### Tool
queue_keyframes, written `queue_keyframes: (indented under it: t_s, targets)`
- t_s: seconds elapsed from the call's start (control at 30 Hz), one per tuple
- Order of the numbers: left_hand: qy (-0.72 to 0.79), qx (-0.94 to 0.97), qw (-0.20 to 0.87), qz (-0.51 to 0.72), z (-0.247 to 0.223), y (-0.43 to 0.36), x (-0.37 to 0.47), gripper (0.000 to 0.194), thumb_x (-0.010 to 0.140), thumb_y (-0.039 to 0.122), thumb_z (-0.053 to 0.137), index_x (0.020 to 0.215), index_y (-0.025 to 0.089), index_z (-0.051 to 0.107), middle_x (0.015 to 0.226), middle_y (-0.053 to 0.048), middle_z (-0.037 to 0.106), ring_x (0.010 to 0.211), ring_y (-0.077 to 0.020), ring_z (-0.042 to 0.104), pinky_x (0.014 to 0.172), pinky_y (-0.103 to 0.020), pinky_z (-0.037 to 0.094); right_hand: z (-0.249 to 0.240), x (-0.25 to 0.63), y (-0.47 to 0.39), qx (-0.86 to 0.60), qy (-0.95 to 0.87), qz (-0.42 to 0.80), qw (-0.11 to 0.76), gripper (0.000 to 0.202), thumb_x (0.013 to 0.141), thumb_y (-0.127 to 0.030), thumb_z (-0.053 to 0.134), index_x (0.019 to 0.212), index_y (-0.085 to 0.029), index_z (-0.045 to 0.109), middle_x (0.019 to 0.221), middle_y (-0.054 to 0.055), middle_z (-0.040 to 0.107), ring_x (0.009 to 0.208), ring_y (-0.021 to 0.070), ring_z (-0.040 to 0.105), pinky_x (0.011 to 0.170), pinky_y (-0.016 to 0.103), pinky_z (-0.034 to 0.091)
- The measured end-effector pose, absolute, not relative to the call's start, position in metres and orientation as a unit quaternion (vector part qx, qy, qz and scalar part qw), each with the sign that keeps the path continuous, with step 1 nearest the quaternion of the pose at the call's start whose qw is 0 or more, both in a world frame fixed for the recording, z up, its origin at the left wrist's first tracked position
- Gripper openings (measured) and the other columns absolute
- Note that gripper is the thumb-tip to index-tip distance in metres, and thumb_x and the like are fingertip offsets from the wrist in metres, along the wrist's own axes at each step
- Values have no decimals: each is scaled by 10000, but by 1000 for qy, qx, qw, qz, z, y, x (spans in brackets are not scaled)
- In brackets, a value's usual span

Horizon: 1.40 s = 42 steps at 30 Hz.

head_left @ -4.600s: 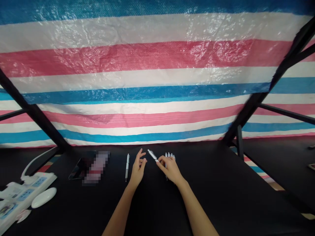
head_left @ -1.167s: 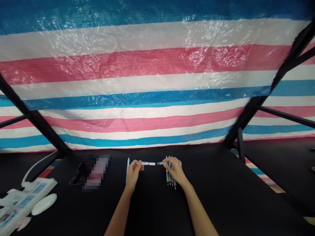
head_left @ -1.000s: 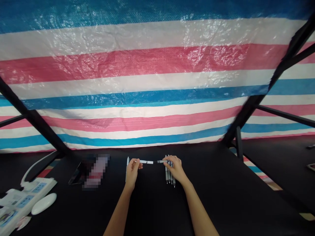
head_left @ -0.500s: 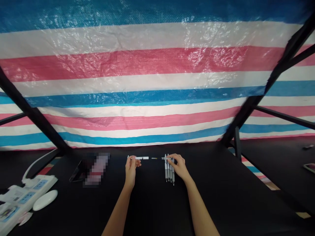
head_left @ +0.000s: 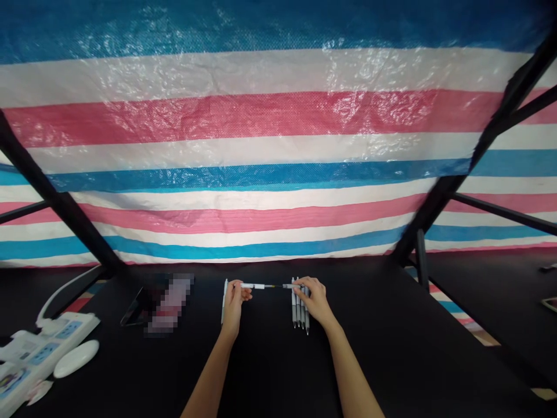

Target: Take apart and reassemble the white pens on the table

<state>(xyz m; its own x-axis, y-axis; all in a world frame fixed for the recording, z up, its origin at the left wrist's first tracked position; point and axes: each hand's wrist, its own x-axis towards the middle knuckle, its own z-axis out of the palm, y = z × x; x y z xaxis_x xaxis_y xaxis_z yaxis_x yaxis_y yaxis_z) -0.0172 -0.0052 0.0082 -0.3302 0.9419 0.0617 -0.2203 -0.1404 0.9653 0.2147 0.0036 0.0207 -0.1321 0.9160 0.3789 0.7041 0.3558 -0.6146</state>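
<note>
My left hand (head_left: 235, 299) is closed around a white pen barrel (head_left: 253, 286) that points to the right. Between the fingers of my right hand (head_left: 314, 297) is a grey pen front section (head_left: 287, 285) with a thin refill (head_left: 273, 286) sticking out to the left. The refill's end meets the open end of the barrel and part of it appears to be inside. Several white and grey pens (head_left: 299, 316) lie side by side under my right hand, tips toward me. Another white pen (head_left: 224, 299) lies just left of my left hand, partly hidden by it.
A dark phone-like device (head_left: 137, 307) lies on the black table (head_left: 278, 360) at the left, beside a pixelated patch. Farther left are a white power strip (head_left: 47, 348) and a white oval object (head_left: 77, 359). A striped tarp (head_left: 261, 215) hangs behind, between black frame bars (head_left: 78, 223).
The gap between the refill and the white barrel has closed, with the refill's end now at the barrel. The view has tilted slightly, and the pen left of my left hand shows more.
</note>
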Motion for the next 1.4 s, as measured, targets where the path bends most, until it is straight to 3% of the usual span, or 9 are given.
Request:
queue_keyframes:
  t_s: [0.87,1.0,1.13,1.3,1.4]
  targets:
    - [452,414,505,608,13,-9,-7,451,709,581,559,892,175,485,738,-42,679,593,-141,626,590,-262,438,25,188,-4,-528,-752,166,358,264,877,-429,440,907,-277,654,921,21,656,955,215,541,880,385,315]
    - [454,420,507,600,15,-11,-7,447,721,573,554,907,174,484,743,-41,678,605,-135,626,601,-258,438,26,186,-6,-530,-751,174,354,301,893,-425,407,828,-265,653,894,12,654,942,207,544,891,392,308]
    - [455,419,508,599,14,-11,-8,433,728,557,559,916,173,493,752,-44,681,624,-138,629,611,-260,438,25,185,-6,-537,-748,190,341,469,926,-419,303,656,-242,642,855,12,646,933,202,548,902,401,299]
    - [451,405,508,612,13,-10,-11,443,715,563,572,908,172,498,745,-40,677,616,-139,626,607,-260,435,24,192,-3,-537,-744,180,354,284,868,-446,430,983,-280,630,972,20,650,989,221,534,905,405,309]
    - [444,400,511,618,12,-10,-12,431,727,553,571,913,171,499,758,-38,679,627,-134,625,612,-254,435,24,198,-1,-531,-747,180,357,224,802,-428,539,930,-264,620,979,23,642,1005,236,524,908,410,303]
